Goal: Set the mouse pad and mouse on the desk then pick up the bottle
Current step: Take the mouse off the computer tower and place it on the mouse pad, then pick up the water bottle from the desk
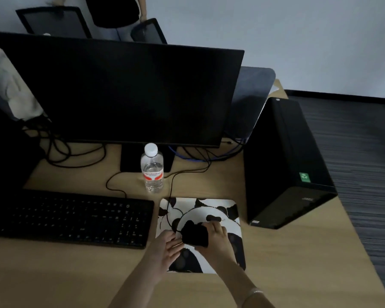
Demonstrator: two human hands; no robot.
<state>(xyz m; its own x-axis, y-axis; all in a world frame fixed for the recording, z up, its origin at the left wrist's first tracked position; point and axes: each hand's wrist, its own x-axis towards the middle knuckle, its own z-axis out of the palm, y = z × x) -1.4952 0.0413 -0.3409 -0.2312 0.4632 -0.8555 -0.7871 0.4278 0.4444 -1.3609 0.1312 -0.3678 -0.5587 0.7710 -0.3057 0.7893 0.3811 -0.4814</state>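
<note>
A white mouse pad with black panda shapes lies flat on the wooden desk, right of the keyboard. A black wired mouse sits on the pad, its cable running back toward the monitor. My right hand grips the mouse from the right side. My left hand rests with spread fingers on the pad's left edge, fingertips touching the mouse. A clear water bottle with a white cap and red-white label stands upright behind the pad, in front of the monitor stand.
A black keyboard lies left of the pad. A large dark monitor stands behind, with tangled cables under it. A black computer tower stands right of the pad. Chairs and a person are beyond the desk.
</note>
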